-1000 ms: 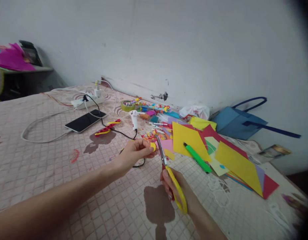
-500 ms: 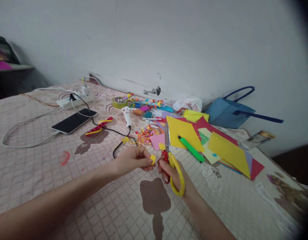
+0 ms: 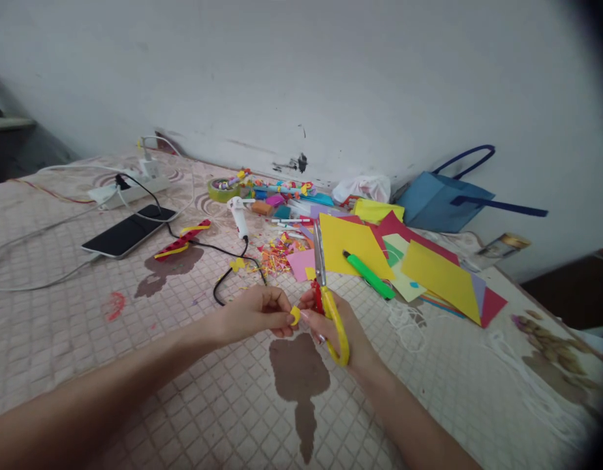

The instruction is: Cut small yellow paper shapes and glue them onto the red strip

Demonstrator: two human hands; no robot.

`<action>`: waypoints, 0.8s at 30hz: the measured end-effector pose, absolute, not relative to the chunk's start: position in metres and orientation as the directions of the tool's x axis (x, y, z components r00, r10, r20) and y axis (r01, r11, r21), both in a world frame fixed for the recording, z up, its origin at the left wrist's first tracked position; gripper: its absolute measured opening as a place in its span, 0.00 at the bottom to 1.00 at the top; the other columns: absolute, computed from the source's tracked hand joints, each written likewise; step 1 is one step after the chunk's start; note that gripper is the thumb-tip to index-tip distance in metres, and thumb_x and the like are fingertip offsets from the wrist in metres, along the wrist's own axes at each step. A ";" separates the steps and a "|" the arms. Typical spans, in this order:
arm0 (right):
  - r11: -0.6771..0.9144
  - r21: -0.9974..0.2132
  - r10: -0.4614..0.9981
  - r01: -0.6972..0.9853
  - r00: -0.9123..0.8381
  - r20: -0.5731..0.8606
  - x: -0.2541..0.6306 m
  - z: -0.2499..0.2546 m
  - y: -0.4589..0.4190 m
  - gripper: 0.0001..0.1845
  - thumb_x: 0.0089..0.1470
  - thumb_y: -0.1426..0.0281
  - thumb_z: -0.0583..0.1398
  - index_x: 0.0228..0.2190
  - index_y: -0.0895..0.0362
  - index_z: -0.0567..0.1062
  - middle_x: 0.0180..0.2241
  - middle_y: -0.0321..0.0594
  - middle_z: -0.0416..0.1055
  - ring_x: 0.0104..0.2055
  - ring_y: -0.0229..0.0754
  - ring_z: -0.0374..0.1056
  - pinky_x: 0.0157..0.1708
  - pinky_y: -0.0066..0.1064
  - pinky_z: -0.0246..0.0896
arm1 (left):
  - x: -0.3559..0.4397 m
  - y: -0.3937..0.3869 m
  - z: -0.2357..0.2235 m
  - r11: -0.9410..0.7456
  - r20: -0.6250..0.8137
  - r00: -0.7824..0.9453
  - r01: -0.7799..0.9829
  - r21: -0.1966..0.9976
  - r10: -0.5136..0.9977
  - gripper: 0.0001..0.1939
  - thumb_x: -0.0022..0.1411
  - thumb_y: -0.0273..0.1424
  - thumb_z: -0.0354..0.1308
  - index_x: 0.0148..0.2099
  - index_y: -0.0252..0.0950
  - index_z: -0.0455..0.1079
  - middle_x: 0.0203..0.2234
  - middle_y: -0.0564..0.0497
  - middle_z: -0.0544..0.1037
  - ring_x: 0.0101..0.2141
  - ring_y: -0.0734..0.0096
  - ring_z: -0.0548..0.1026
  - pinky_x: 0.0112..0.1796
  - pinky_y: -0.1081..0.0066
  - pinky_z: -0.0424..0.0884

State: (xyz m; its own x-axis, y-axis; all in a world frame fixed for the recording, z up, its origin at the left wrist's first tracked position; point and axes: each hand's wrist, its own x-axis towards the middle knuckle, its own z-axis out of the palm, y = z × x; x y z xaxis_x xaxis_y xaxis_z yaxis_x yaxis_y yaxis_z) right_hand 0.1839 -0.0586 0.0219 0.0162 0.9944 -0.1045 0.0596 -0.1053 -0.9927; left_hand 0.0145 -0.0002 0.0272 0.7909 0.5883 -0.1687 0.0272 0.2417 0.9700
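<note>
Between the thumb and fingers of my left hand (image 3: 260, 312) is a small yellow paper piece (image 3: 295, 316). My right hand (image 3: 338, 323) is closed around scissors (image 3: 337, 326) with one yellow and one red handle, their metal blades pointing away from me. The right thumb and fingertips come up to the yellow piece; whether they touch it I cannot tell. Beyond the hands lie a pink paper sheet (image 3: 298, 266) and a heap of tiny coloured paper scraps (image 3: 277, 256). A yellow paper shape (image 3: 237, 264) rests by the black cord.
A white glue gun (image 3: 239, 219) stands behind the scraps. To the right are a green cutter (image 3: 369, 275), yellow sheets (image 3: 441, 277), white string (image 3: 408, 326) and a blue bag (image 3: 446, 201). On the left are a phone (image 3: 129, 232), a red-and-yellow strip (image 3: 183, 240) and a power strip (image 3: 130, 189).
My right hand has moved left, its fingertips now up against the yellow piece in my left hand. The scissors have come along, still held. The view has shifted slightly right.
</note>
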 end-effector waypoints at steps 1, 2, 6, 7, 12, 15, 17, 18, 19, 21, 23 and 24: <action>-0.113 -0.991 0.994 0.075 0.021 -0.111 0.183 0.022 -0.058 0.13 0.42 0.65 0.62 0.31 0.56 0.66 0.23 0.30 0.64 0.16 0.29 0.55 0.14 0.22 0.52 | 0.015 0.000 0.027 0.239 -0.170 0.791 0.030 0.970 0.588 0.09 0.51 0.33 0.62 0.29 0.33 0.68 0.22 0.51 0.77 0.24 0.77 0.73 0.29 0.75 0.69; -0.117 -0.989 0.993 0.089 0.030 -0.115 0.182 0.023 -0.058 0.13 0.42 0.66 0.61 0.31 0.56 0.66 0.23 0.30 0.64 0.16 0.29 0.55 0.13 0.22 0.52 | 0.015 0.000 0.027 0.239 -0.171 0.789 0.032 0.970 0.590 0.09 0.51 0.33 0.62 0.29 0.33 0.68 0.22 0.51 0.76 0.23 0.77 0.73 0.28 0.75 0.69; -0.108 -0.989 0.994 0.104 0.047 -0.103 0.181 0.021 -0.058 0.12 0.42 0.67 0.61 0.31 0.56 0.66 0.23 0.30 0.64 0.17 0.30 0.56 0.13 0.22 0.52 | 0.015 0.002 0.024 0.210 -0.176 0.740 0.048 0.977 0.649 0.10 0.51 0.34 0.62 0.29 0.33 0.68 0.22 0.52 0.76 0.24 0.77 0.72 0.29 0.75 0.68; -0.104 -0.989 0.994 0.101 0.040 -0.100 0.181 0.021 -0.058 0.12 0.42 0.67 0.61 0.31 0.56 0.66 0.24 0.30 0.63 0.17 0.30 0.56 0.13 0.22 0.52 | 0.015 0.003 0.024 0.199 -0.173 0.721 0.049 0.979 0.671 0.10 0.51 0.35 0.62 0.29 0.33 0.68 0.23 0.52 0.75 0.24 0.77 0.72 0.29 0.75 0.68; -0.102 -0.992 0.994 0.074 0.051 -0.099 0.183 0.020 -0.058 0.12 0.44 0.65 0.60 0.31 0.56 0.66 0.23 0.30 0.63 0.15 0.29 0.54 0.13 0.22 0.53 | 0.014 0.004 0.025 0.171 -0.163 0.699 0.059 0.983 0.696 0.10 0.52 0.35 0.61 0.29 0.33 0.67 0.23 0.53 0.74 0.24 0.77 0.71 0.29 0.75 0.67; -0.107 -0.993 0.993 0.057 0.058 -0.103 0.184 0.022 -0.059 0.13 0.44 0.64 0.61 0.33 0.56 0.66 0.22 0.29 0.61 0.16 0.29 0.55 0.13 0.22 0.54 | 0.014 0.002 0.027 0.137 -0.150 0.737 0.079 0.987 0.659 0.09 0.53 0.34 0.60 0.29 0.33 0.67 0.22 0.53 0.73 0.23 0.78 0.70 0.27 0.75 0.66; -0.125 -0.990 0.992 0.064 0.042 -0.122 0.183 0.022 -0.059 0.14 0.43 0.65 0.62 0.32 0.56 0.66 0.22 0.28 0.62 0.16 0.29 0.55 0.13 0.22 0.53 | 0.014 0.001 0.028 0.112 -0.140 0.755 0.088 0.990 0.641 0.08 0.53 0.33 0.59 0.29 0.33 0.67 0.21 0.54 0.72 0.23 0.78 0.69 0.27 0.76 0.65; -0.130 -0.989 0.991 0.065 0.033 -0.128 0.183 0.023 -0.059 0.13 0.43 0.65 0.62 0.31 0.56 0.66 0.22 0.29 0.62 0.16 0.29 0.55 0.13 0.22 0.53 | 0.015 0.000 0.028 0.105 -0.138 0.757 0.092 0.990 0.639 0.08 0.53 0.33 0.59 0.29 0.33 0.67 0.21 0.54 0.71 0.23 0.78 0.69 0.26 0.76 0.65; -0.130 -0.989 0.991 0.064 0.029 -0.129 0.182 0.023 -0.058 0.13 0.42 0.66 0.62 0.31 0.56 0.66 0.22 0.29 0.62 0.16 0.29 0.55 0.13 0.22 0.52 | 0.015 0.000 0.028 0.104 -0.138 0.751 0.092 0.990 0.646 0.08 0.53 0.33 0.59 0.29 0.33 0.67 0.21 0.54 0.71 0.23 0.78 0.69 0.26 0.76 0.64; -0.125 -0.991 0.992 0.053 0.035 -0.124 0.181 0.022 -0.058 0.13 0.42 0.67 0.62 0.31 0.56 0.66 0.23 0.29 0.63 0.16 0.29 0.54 0.13 0.22 0.51 | 0.015 0.000 0.027 0.114 -0.137 0.720 0.081 0.990 0.680 0.09 0.53 0.34 0.59 0.29 0.33 0.67 0.21 0.54 0.71 0.23 0.78 0.69 0.26 0.76 0.64; -0.127 -0.991 0.990 0.047 0.068 -0.124 0.180 0.021 -0.057 0.13 0.41 0.68 0.62 0.31 0.56 0.66 0.23 0.29 0.63 0.16 0.29 0.55 0.13 0.22 0.52 | 0.016 0.000 0.026 0.130 -0.135 0.677 0.058 0.990 0.724 0.10 0.53 0.35 0.59 0.29 0.33 0.67 0.21 0.54 0.71 0.23 0.78 0.70 0.27 0.76 0.65; -0.131 -0.990 0.988 0.046 0.086 -0.126 0.180 0.020 -0.057 0.13 0.41 0.68 0.61 0.31 0.56 0.66 0.23 0.29 0.63 0.16 0.29 0.55 0.13 0.22 0.52 | 0.016 0.000 0.025 0.139 -0.136 0.665 0.050 0.989 0.734 0.10 0.53 0.36 0.59 0.30 0.33 0.67 0.22 0.54 0.72 0.23 0.77 0.70 0.27 0.76 0.66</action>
